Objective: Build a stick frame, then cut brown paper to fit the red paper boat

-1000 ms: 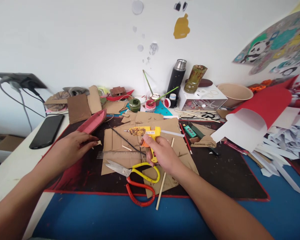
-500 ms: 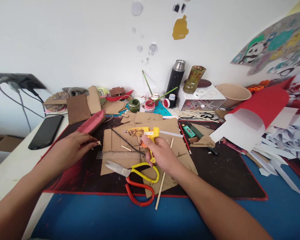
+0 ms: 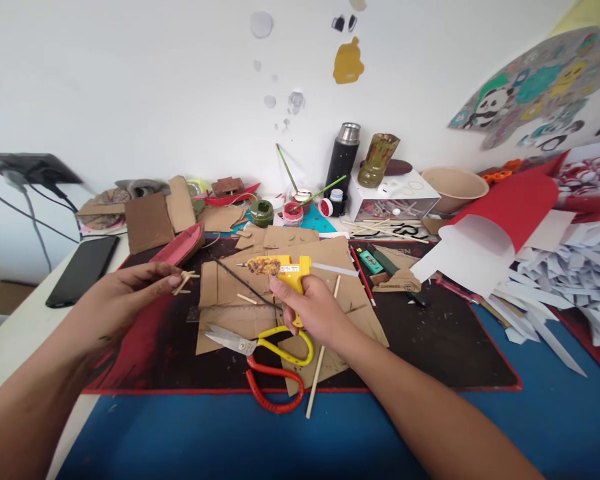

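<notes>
A: How far along does it look?

B: Partway, I'd judge. A small bunch of short sticks (image 3: 184, 283), laid crosswise, is pinched in the fingertips of the left hand (image 3: 125, 293), just left of the cardboard (image 3: 330, 250). Whether they are joined, I can't tell.

A: And the right hand (image 3: 313, 307)?

B: Wrapped round a yellow glue gun (image 3: 285, 267) above the cardboard, well apart from the left hand. The nozzle (image 3: 241, 265) points left, clear of the bunch. A glue stick (image 3: 335, 269) pokes out the back, so there seems to be plenty left.

A: Anything loose?

B: A short piece of stick (image 3: 247, 299) on the cardboard, and a long stick (image 3: 323, 347) running off its near edge, beside the scissors (image 3: 243, 344).

A: Containers?

B: Behind the cardboard, a jar of green paint (image 3: 262, 213), then a pink jar (image 3: 293, 215) with a green brush (image 3: 325, 190) leaning out. Behind and right of the cardboard, a white box (image 3: 403, 195) shows pale odds and ends through its front; farther right, a beige bowl (image 3: 453, 183), its bottom hidden.
</notes>
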